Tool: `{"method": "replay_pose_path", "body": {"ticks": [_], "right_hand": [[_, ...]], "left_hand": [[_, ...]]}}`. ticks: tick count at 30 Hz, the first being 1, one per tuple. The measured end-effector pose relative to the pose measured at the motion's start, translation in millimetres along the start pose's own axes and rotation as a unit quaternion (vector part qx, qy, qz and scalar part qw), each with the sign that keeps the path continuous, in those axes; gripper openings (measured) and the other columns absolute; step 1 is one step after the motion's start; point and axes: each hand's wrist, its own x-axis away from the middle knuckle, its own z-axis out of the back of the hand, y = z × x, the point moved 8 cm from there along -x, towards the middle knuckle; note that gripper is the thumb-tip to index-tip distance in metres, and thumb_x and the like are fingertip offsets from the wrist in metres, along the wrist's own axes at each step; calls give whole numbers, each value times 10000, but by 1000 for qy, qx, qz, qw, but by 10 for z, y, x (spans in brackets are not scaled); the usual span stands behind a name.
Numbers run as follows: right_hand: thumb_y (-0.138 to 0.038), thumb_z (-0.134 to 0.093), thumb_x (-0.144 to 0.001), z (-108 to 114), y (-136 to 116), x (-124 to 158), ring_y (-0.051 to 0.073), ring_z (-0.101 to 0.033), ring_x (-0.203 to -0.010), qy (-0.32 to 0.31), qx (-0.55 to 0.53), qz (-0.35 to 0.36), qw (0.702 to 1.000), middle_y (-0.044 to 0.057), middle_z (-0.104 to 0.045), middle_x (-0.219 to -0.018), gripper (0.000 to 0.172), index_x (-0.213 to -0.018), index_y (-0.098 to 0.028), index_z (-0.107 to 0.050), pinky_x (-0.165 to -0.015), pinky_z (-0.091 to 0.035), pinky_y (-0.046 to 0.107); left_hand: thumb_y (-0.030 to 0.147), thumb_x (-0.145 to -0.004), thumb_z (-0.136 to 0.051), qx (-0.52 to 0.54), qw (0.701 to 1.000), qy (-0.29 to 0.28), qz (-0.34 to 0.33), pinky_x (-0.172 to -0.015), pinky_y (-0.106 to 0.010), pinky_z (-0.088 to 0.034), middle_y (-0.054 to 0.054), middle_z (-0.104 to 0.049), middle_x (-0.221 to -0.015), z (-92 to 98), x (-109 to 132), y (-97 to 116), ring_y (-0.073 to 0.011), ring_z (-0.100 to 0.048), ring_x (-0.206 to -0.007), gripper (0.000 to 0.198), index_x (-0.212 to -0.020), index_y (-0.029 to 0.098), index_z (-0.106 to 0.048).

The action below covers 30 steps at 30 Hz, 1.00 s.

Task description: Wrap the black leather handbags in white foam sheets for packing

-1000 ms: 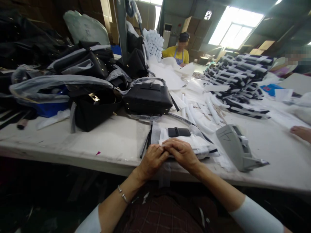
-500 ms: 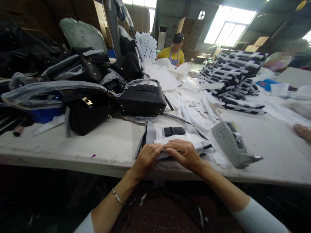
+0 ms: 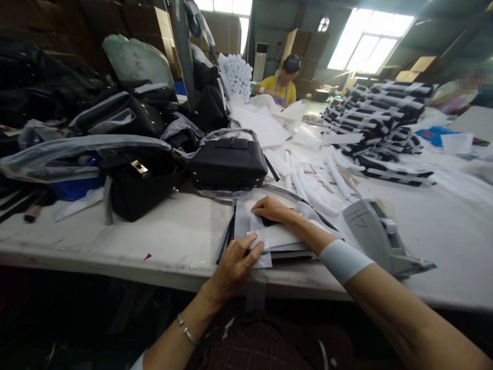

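A flat black leather piece, mostly covered by white paper (image 3: 285, 235) and translucent wrapping sheet (image 3: 243, 218), lies at the table's front edge. My left hand (image 3: 235, 264) rests on the near left part of the wrapping, its fingers spread and pressing the paper down. Farther back, my right hand (image 3: 274, 209) reaches over the bundle, thumb and fingertips pinched at the translucent sheet. The right forearm hides part of the paper. Just right of the bundle stands a grey tape dispenser (image 3: 364, 226) with a handwritten mark on its side.
Black handbags (image 3: 229, 164) with wrapped handles crowd the left and back. White foam tubes (image 3: 304, 190) and paper scraps lie behind the bundle. A stack of black-and-white wrapped pieces (image 3: 379, 121) rises at the back right. A person in yellow (image 3: 285, 92) sits across the table (image 3: 185, 221).
My right hand has moved back from the near edge of the paper to the translucent sheet, covering the black strap piece. My left hand has shifted slightly toward me, fingers now spread on the wrapping.
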Motion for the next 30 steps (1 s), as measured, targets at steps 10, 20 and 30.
{"method": "replay_pose_path", "body": {"ticks": [10, 20, 30], "right_hand": [[-280, -554, -923, 272, -36, 307, 223, -646, -1147, 103, 31, 70, 992, 39, -717, -1206, 302, -1165, -242, -730, -1043, -453, 348], [-185, -592, -876, -50, -325, 252, 215, -698, -1047, 24, 81, 99, 991, 9, -764, -1076, 273, -1069, -239, -778, -951, -497, 263], [-271, -606, -938, 462, -514, 1315, 207, -694, -915, 276, 76, 217, 933, 43, -764, -931, 164, -997, -229, -753, -942, -495, 358]], "left_hand": [[140, -997, -396, 26, 1000, -15, -1, -922, -375, -509, -140, -655, -1154, -28, -28, 5, -218, -584, -1110, 355, -1326, 141, -528], [69, -945, -423, 23, 1000, -5, -18, -1024, -453, -501, -139, -635, -1146, -19, -48, 30, -245, -548, -1226, 364, -1290, 129, -523], [86, -929, -489, 20, 1000, -22, 11, -892, -370, -543, -110, -645, -1119, -63, -57, -71, -228, -606, -1098, 351, -1262, 183, -547]]}}
